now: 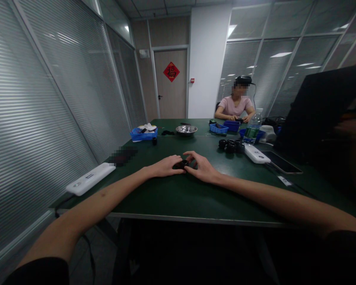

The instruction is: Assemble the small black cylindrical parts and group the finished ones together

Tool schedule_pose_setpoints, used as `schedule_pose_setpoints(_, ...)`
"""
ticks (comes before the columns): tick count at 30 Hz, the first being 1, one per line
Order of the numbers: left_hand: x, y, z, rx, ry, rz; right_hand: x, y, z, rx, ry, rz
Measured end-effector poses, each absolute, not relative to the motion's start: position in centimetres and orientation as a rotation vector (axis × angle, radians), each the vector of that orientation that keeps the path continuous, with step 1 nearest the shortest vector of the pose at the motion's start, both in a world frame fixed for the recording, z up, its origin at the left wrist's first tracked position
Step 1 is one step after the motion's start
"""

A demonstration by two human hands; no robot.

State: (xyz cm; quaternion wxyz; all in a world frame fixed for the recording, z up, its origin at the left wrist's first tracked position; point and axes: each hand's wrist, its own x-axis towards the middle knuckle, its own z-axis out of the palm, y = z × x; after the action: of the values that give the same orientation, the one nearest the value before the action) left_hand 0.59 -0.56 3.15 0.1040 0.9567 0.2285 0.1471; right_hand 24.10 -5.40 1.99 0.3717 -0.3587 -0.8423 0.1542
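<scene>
Fingers (191, 154) of left hand (167, 165) and right hand (203, 169) curled round black part (184, 162), inboard of table (172, 200) front edge; can't confirm grip.

The sign (171, 72) on the door (173, 99) seemingly reads 福.

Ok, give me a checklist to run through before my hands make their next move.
1. Left hand at the small black piece: ok, its fingertips are there.
2. Right hand at the same piece: ok, thumb and curled fingers are around its side.
3. Piece firmly gripped: cannot tell, the fingers partly hide it.
4. Black round parts apart from both hands: ok, grouped beyond the right hand.
5. Metal bowl upright: ok, beyond the hands.
6. Plastic bottle upright: ok; cap tightness cannot tell.
</scene>
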Motion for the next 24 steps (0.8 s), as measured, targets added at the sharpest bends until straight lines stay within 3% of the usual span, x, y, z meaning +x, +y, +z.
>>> schedule_pose_setpoints(24, 0.6, -0.57, 3.17, 2.819, 0.663, 0.438, 24.03, -5.58, 2.11, -0.871, -2.186, 0.394)
